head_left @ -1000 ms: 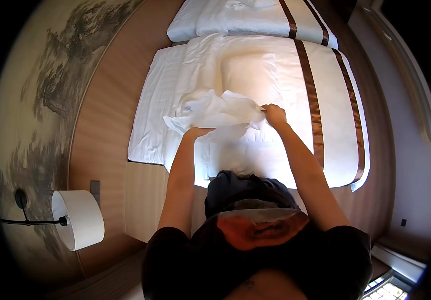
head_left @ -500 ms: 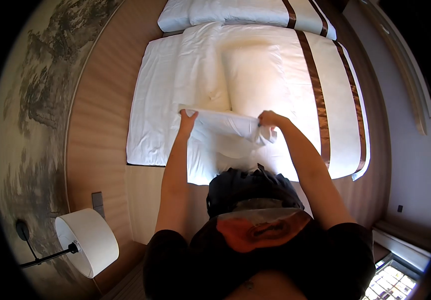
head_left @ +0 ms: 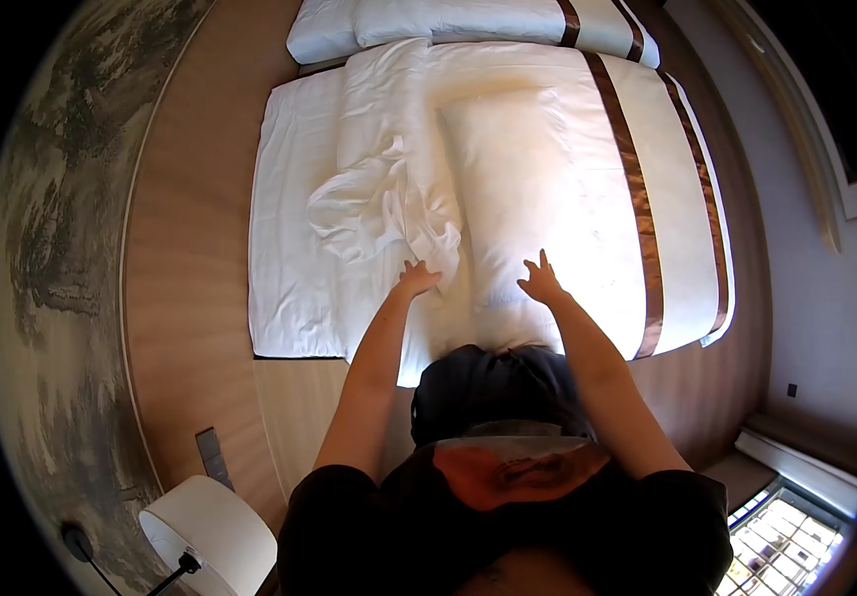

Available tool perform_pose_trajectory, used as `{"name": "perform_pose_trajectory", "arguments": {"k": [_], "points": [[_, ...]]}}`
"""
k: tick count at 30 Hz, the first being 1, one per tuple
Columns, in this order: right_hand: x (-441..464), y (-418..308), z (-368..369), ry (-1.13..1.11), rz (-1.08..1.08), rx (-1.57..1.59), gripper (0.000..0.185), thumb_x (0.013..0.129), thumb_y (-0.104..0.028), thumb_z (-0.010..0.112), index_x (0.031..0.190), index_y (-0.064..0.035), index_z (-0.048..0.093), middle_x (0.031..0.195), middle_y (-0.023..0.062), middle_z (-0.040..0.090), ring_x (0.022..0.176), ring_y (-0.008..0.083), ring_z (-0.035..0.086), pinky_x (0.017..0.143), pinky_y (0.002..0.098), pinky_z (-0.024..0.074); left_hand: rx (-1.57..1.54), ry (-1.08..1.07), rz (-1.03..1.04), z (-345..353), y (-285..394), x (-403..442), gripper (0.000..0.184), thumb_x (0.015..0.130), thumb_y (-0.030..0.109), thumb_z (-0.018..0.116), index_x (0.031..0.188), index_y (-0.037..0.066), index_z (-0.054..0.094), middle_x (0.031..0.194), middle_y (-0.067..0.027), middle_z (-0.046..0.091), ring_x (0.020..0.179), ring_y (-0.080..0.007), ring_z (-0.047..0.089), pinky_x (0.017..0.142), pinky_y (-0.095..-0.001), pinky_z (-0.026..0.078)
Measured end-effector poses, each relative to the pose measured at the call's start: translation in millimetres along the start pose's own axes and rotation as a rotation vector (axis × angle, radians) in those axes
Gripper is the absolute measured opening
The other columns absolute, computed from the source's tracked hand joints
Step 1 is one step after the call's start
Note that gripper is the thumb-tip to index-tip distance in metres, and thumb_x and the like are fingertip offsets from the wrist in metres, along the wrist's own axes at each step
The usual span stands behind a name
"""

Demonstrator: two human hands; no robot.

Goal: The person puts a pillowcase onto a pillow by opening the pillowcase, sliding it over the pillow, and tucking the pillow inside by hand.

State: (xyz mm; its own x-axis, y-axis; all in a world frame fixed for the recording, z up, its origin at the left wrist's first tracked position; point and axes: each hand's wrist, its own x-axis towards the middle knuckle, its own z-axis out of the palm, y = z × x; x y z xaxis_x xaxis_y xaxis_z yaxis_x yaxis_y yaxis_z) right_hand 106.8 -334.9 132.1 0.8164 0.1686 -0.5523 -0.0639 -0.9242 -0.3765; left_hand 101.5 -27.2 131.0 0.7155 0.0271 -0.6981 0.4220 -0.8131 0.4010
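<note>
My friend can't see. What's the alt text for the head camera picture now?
Someone's left hand and right hand are open over a white bed, the left by a crumpled white cloth, the right by a white pillow. Two brown bands cross the bed's right side; a white lampshade shows at lower left.

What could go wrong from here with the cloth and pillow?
The white cloth lies crumpled, so its folds might set into creases. The left hand is right by its near end and could drag it askew. The right hand has its fingers spread over the pillow, so any grip there might slip.
</note>
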Motion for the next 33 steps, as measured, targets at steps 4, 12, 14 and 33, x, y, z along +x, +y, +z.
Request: {"name": "perform_pose_trajectory", "arguments": {"k": [4,12,14,33], "points": [[-6.1,25.1,1.2,-0.054,0.089,0.02,0.067,0.079,-0.03,0.06,0.136,-0.0117,0.032,0.146,0.0237,0.003,0.128,0.049,0.021,0.103,0.0499,0.0307,0.033,0.034,0.006,14.3,15.8,13.6,0.076,0.075,0.047,0.057,0.131,0.0,0.037,0.137,-0.0301,0.027,0.125,-0.0412,0.033,0.103,-0.0405,0.03],[24.1,58.2,14.0,-0.025,0.079,0.203,0.068,0.075,-0.024,0.062,0.134,-0.006,0.032,0.142,0.0265,0.017,0.124,0.0432,0.033,0.1,0.0422,0.0363,-0.303,0.176,-0.106,59.7,25.6,86.8,0.069,0.072,0.041,0.063,0.118,-0.005,0.043,0.117,-0.0277,0.05,0.111,-0.0369,0.048,0.092,-0.0428,0.041],[37.3,73.8,39.2,-0.026,-0.019,0.165,0.057,0.076,-0.025,0.061,0.125,-0.0026,0.042,0.13,0.0255,0.038,0.114,0.0391,0.045,0.097,0.0403,0.0385,-0.345,0.276,-0.279,83.6,17.1,93.3,0.071,0.07,0.038,0.066,0.117,-0.008,0.04,0.113,-0.0295,0.052,0.107,-0.0382,0.052,0.09,-0.043,0.043],[4.2,37.4,64.6,-0.4,-0.058,0.203,0.038,0.081,-0.028,0.053,0.111,-0.0048,0.055,0.1,0.0163,0.063,0.098,0.0338,0.057,0.086,0.0398,0.0442,-0.873,0.259,-0.1,130.5,-16.7,124.9,0.041,0.081,0.019,0.055,0.112,-0.004,0.044,0.103,-0.0175,0.055,0.084,-0.0284,0.058,0.069,-0.037,0.047]]}}
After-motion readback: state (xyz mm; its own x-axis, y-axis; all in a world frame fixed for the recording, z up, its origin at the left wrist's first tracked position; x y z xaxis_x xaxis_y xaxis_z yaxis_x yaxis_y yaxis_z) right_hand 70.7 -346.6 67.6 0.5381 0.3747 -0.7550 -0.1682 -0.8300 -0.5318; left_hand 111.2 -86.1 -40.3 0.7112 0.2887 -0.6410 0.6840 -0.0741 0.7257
